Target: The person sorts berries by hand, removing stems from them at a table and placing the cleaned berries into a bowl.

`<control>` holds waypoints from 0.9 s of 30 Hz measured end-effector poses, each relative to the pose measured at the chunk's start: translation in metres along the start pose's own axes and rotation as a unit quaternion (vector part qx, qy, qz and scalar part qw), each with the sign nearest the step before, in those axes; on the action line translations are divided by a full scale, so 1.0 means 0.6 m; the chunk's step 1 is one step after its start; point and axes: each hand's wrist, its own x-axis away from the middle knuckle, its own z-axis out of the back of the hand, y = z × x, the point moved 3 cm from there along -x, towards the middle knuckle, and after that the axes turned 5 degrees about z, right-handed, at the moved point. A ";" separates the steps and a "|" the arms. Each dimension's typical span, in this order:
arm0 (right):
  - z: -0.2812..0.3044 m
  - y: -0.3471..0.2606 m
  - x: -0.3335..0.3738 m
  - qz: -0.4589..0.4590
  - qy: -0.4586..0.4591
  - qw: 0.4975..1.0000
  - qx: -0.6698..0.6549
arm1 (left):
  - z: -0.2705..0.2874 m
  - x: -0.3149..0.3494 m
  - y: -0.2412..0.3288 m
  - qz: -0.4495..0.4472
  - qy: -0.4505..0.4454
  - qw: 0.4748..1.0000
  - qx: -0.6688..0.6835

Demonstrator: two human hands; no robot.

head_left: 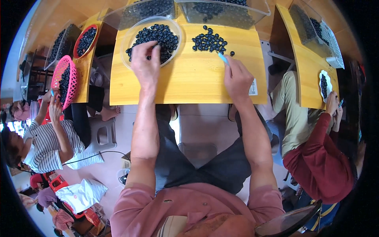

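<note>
My left hand (pixel 145 63) is over a clear round plastic bowl (pixel 178 49) at the left of the yellow table. Its fingers are curled together among small round black beads (pixel 167 39), and I cannot make out what is between the fingertips. My right hand (pixel 239 79) is closed around a slim light-blue tool (pixel 223 58), whose tip points up and left. Just beyond that tip, a loose heap of black beads (pixel 209 42) lies on the tabletop, with a few strays at its edge.
Two clear bins (pixel 225 17) of black beads stand along the far edge of the yellow table (pixel 189 87). At left, a person in a striped shirt works by a pink basket (pixel 73 83) and a red-rimmed bowl (pixel 94 33). A person in a maroon top sits at right beside a small white dish (pixel 321 89).
</note>
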 end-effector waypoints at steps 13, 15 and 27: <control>0.024 0.068 -0.002 -0.165 0.065 0.983 -0.052 | -0.157 0.077 0.121 -0.160 -0.248 0.955 -0.016; 0.032 0.074 0.000 -0.164 0.064 0.983 -0.045 | -0.186 0.087 0.143 -0.173 -0.293 0.938 -0.066; 0.042 0.095 0.004 -0.192 0.074 0.977 -0.056 | -0.251 0.117 0.163 -0.177 -0.237 0.946 -0.132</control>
